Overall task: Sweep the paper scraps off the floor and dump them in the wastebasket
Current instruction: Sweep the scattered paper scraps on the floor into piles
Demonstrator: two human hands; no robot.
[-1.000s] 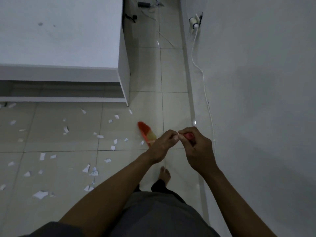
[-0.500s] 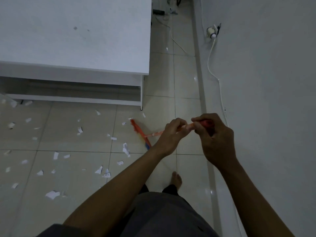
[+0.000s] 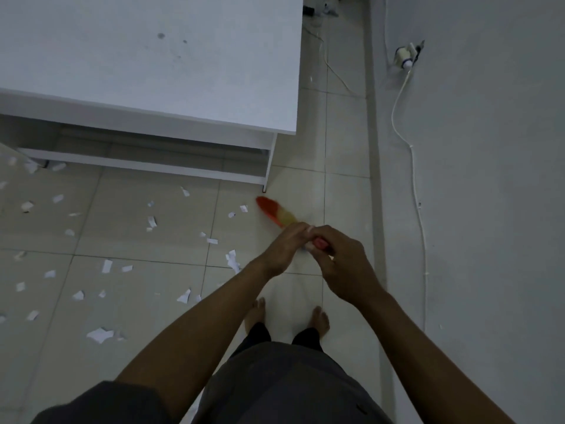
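Here, the left hand (image 3: 286, 246) is seen just right of the frame's centre, its fingers curled round the handle of a broom (image 3: 276, 213), so that the stretch of handle beneath it is hidden. The right hand (image 3: 345, 264) is pressed against it from the right, with its fingers also wrapped tight; a short red piece of the handle is shown between the fingers. Both hands are thus closed on the same stick, and they touch each other.

The broom's long axis is laid on a slant, from the hands up and to the left. Its brush head is pointed toward the upper left, red at the far tip and yellow nearer the hands, and is blurred. It is found just below the foot of the table leg (image 3: 266, 166). Whether the bristles meet the floor (image 3: 345, 142) cannot be told.

Paper scraps (image 3: 101, 334) are scattered over the tiles across the left half of the frame, a few of them close to the brush head. A white table (image 3: 153, 56) fills the upper left. Two bare feet (image 3: 256, 313) are planted at lower centre. At the right, a white cable (image 3: 415, 179) is hung down the wall (image 3: 489, 209) from a plug (image 3: 408, 55).
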